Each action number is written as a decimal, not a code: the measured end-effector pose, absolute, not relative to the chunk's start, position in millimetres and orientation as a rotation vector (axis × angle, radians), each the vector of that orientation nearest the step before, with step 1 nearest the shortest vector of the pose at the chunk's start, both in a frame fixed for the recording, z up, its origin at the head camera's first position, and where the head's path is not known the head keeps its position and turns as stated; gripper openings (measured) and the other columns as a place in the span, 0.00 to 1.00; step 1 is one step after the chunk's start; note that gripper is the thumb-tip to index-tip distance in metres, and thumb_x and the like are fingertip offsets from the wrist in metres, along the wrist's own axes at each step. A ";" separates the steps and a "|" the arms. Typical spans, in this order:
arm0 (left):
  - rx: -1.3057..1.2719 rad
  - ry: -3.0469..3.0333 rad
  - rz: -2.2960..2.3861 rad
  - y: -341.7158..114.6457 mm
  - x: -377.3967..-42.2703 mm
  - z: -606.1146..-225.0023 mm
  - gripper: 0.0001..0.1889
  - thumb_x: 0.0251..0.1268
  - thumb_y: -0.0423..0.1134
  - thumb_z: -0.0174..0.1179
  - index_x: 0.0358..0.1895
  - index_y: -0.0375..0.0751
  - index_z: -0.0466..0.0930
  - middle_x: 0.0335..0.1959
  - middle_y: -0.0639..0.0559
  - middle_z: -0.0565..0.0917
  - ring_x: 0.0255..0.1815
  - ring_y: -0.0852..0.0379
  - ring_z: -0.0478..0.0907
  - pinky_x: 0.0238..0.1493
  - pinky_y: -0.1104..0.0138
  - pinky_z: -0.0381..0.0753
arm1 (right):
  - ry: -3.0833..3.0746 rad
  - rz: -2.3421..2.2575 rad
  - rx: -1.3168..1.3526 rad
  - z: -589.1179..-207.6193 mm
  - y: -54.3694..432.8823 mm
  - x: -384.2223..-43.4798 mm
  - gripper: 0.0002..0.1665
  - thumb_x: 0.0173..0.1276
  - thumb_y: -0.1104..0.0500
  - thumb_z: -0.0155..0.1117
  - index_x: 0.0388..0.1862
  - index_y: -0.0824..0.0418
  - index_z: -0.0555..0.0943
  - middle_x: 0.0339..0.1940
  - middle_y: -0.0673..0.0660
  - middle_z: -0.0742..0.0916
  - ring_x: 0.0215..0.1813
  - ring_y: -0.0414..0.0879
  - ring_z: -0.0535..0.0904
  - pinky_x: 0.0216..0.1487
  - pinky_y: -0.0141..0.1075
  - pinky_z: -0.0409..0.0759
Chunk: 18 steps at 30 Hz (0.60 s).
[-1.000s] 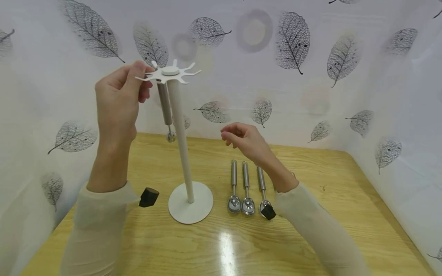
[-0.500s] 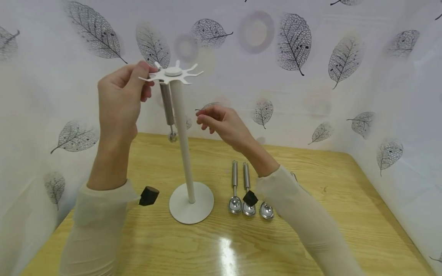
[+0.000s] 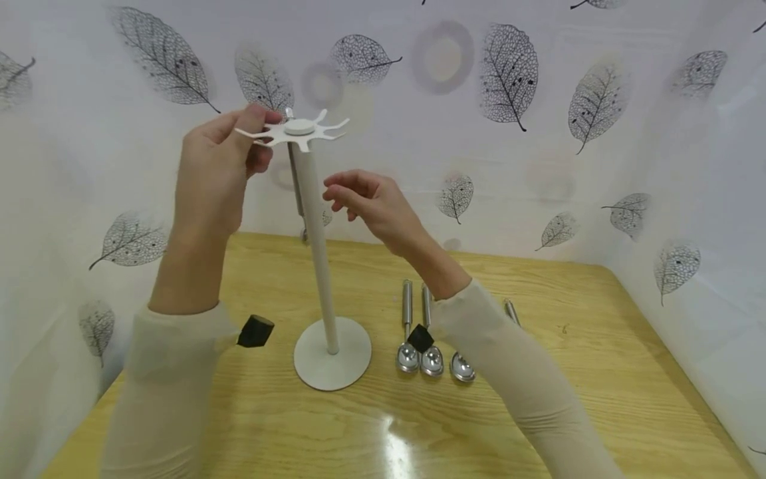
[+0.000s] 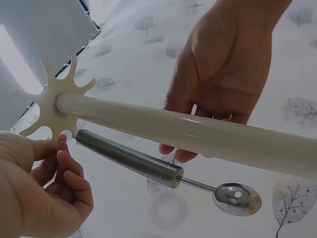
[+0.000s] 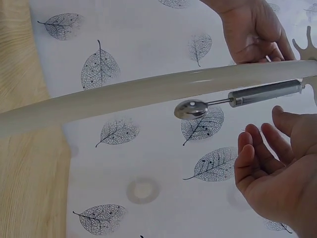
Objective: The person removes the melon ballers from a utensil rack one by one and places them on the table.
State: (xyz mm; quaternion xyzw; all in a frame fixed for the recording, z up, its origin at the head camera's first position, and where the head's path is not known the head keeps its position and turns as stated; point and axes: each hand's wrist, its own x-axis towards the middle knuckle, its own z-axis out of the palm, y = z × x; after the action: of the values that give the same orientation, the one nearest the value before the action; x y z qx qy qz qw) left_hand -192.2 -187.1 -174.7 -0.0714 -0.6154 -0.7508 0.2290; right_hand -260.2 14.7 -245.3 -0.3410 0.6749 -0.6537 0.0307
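Note:
A white hanging stand (image 3: 317, 246) with a hooked wheel on top stands upright at the left. My left hand (image 3: 215, 166) pinches one of its hooks between thumb and finger. From the wheel hangs a metal scoop (image 4: 131, 156), bowl down, partly behind the pole in the head view; its small oval bowl shows in both wrist views. Just right of the pole, my right hand (image 3: 377, 206) is held up with fingers loosely bent and nothing in them. In the right wrist view the right hand (image 5: 277, 173) sits close to the scoop's handle, apart from it.
On the wooden table (image 3: 574, 372), right of the stand's round base (image 3: 353, 362), lie several metal scoops (image 3: 408, 359) in a row. My right sleeve (image 3: 509, 359) hides parts of them. A leaf-patterned white cloth (image 3: 395, 100) surrounds the table at the back and sides.
My right hand has moved left and up toward the pole. The stand's hooked wheel has turned, with my left hand shifting slightly right, and the hanging scoop has swung partly behind the pole.

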 end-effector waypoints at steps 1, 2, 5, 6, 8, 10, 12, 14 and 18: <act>-0.209 -1.696 -2.105 -187.5 -194.5 -174.1 0.14 0.78 0.43 0.65 0.46 0.33 0.90 0.36 0.47 0.81 0.29 0.57 0.71 0.34 0.71 0.74 | 2.077 -2.020 -1.051 -244.7 15.0 -260.5 0.15 0.83 0.65 0.60 0.61 0.74 0.82 0.49 0.64 0.89 0.46 0.48 0.82 0.42 0.36 0.79; -0.223 -1.694 -2.146 -187.8 -196.8 -173.4 0.15 0.78 0.43 0.65 0.48 0.32 0.90 0.39 0.46 0.82 0.30 0.57 0.71 0.33 0.72 0.74 | 2.075 -2.025 -1.054 -244.0 15.2 -260.9 0.15 0.83 0.65 0.60 0.61 0.73 0.82 0.48 0.62 0.89 0.47 0.49 0.82 0.42 0.35 0.79; -0.262 -1.669 -2.266 -190.1 -202.3 -171.9 0.15 0.80 0.41 0.62 0.50 0.30 0.88 0.47 0.44 0.80 0.31 0.57 0.71 0.32 0.72 0.74 | 2.060 -2.038 -1.061 -241.8 12.6 -260.5 0.16 0.82 0.65 0.61 0.62 0.73 0.82 0.48 0.61 0.89 0.47 0.49 0.83 0.42 0.35 0.79; -0.269 -1.659 -2.299 -191.0 -203.7 -171.6 0.15 0.80 0.41 0.62 0.50 0.30 0.88 0.47 0.44 0.79 0.31 0.57 0.71 0.31 0.73 0.74 | 2.051 -2.044 -1.066 -241.4 11.2 -260.7 0.16 0.82 0.66 0.61 0.62 0.74 0.81 0.49 0.62 0.89 0.47 0.49 0.83 0.42 0.35 0.79; -0.290 -1.646 -2.347 -192.5 -206.0 -171.5 0.14 0.81 0.40 0.62 0.50 0.30 0.87 0.48 0.43 0.79 0.31 0.58 0.71 0.31 0.73 0.75 | 2.034 -2.052 -1.082 -240.9 8.5 -261.0 0.17 0.82 0.66 0.60 0.63 0.75 0.81 0.50 0.64 0.89 0.47 0.49 0.83 0.42 0.35 0.79; -0.314 -1.635 -2.376 -193.5 -207.7 -171.8 0.14 0.81 0.40 0.61 0.51 0.29 0.87 0.46 0.43 0.78 0.31 0.58 0.71 0.31 0.73 0.75 | 2.018 -2.054 -1.100 -240.9 6.1 -261.3 0.17 0.82 0.67 0.59 0.64 0.75 0.80 0.51 0.65 0.88 0.48 0.49 0.84 0.41 0.35 0.78; -0.339 -1.627 -2.399 -194.0 -209.0 -172.4 0.14 0.81 0.39 0.61 0.51 0.28 0.86 0.45 0.44 0.78 0.31 0.58 0.71 0.31 0.72 0.76 | 2.012 -2.043 -1.117 -241.0 4.4 -260.8 0.18 0.82 0.68 0.59 0.65 0.75 0.80 0.53 0.65 0.88 0.49 0.50 0.84 0.41 0.36 0.78; -0.368 -1.615 -2.418 -193.7 -210.3 -173.2 0.14 0.81 0.39 0.61 0.51 0.28 0.86 0.44 0.44 0.77 0.31 0.58 0.71 0.32 0.72 0.76 | 2.019 -2.022 -1.127 -241.0 3.2 -259.7 0.18 0.82 0.67 0.60 0.66 0.74 0.80 0.53 0.63 0.89 0.50 0.50 0.84 0.42 0.37 0.78; -0.421 -1.590 -2.439 -192.4 -213.1 -174.7 0.13 0.81 0.38 0.61 0.49 0.27 0.85 0.42 0.45 0.76 0.31 0.58 0.71 0.32 0.71 0.75 | 2.028 -1.996 -1.137 -241.4 0.9 -258.2 0.19 0.82 0.67 0.60 0.67 0.72 0.80 0.54 0.62 0.89 0.49 0.49 0.84 0.43 0.37 0.78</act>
State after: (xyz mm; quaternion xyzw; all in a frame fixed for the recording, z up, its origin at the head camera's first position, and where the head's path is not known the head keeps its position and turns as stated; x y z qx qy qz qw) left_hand -213.1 -192.4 -174.7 -0.1424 -0.5378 -0.8249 0.0999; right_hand -258.2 0.9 -241.4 -0.3707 0.6614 -0.6509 0.0385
